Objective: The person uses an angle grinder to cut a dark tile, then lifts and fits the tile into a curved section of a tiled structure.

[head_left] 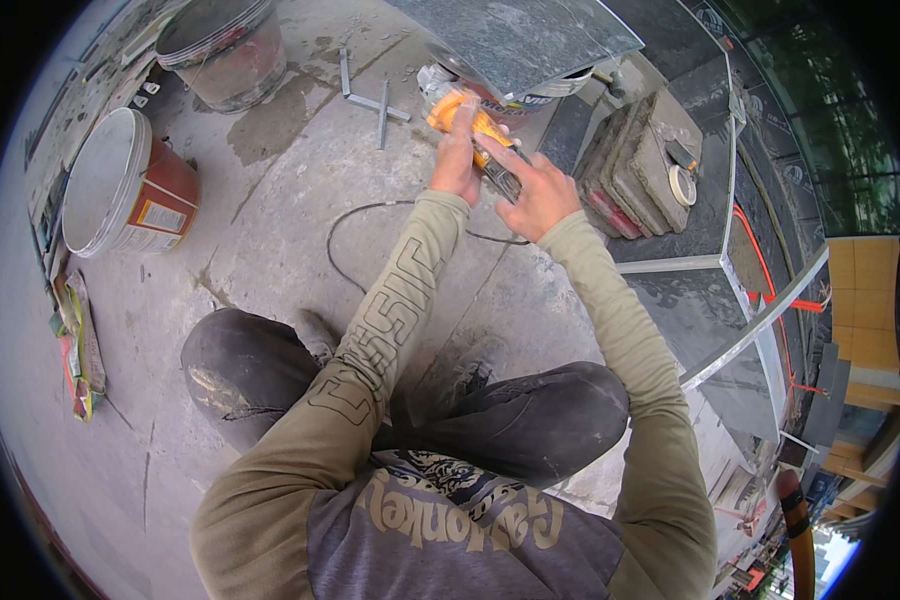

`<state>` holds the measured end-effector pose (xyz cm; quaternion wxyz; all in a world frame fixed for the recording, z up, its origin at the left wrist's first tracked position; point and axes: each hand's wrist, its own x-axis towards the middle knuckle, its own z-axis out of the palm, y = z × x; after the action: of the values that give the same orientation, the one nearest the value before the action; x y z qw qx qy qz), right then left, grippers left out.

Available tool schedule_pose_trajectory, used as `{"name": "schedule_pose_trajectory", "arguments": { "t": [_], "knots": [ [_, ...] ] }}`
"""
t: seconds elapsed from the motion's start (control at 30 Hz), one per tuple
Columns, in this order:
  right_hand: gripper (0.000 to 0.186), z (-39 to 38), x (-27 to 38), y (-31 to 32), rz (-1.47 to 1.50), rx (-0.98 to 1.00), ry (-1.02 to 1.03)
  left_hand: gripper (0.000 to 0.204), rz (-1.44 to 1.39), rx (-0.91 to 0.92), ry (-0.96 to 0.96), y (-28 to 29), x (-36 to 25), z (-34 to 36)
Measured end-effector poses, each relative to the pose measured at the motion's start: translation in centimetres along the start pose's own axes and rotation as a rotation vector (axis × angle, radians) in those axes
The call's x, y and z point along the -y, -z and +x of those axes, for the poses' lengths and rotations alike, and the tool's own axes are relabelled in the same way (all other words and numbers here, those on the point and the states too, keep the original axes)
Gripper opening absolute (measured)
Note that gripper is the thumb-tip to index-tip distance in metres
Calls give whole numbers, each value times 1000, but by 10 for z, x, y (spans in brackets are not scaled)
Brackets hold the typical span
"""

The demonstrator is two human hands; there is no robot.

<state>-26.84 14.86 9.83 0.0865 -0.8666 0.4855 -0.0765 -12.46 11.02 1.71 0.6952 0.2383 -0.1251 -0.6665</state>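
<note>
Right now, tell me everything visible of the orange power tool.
The orange power tool has a plastic-looking body, a dark near end and a greyish far end. It slants near the picture's top, far end up-left, the left hand around its body and the right hand touching its near part. Whether it runs is unclear.

Upper centre: the elongated orange power tool (484,124) is smooth plastic along its body; the flat dark grey slab (535,40) beyond it looks stone-like, smooth and faintly glossy. Upper right: the squarish stack of grey blocks (625,165) is rough and matt. Far upper left: the round red-and-white bucket (160,190) is smooth plastic. Centre: the pale grey floor (280,195) resembles concrete, matt and stained.
</note>
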Motion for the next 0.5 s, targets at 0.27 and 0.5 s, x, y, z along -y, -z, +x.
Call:
{"name": "schedule_pose_trajectory", "arguments": {
  "t": [0.27, 0.5],
  "knots": [
    [89, 21, 4, -5, 6, 29, -14, 51, 37, -9, 16, 4, -13, 11],
    [89, 36, 7, -7, -21, 34, -15, 48, 35, 0, 32, 14, -19, 31]
  ]
}}
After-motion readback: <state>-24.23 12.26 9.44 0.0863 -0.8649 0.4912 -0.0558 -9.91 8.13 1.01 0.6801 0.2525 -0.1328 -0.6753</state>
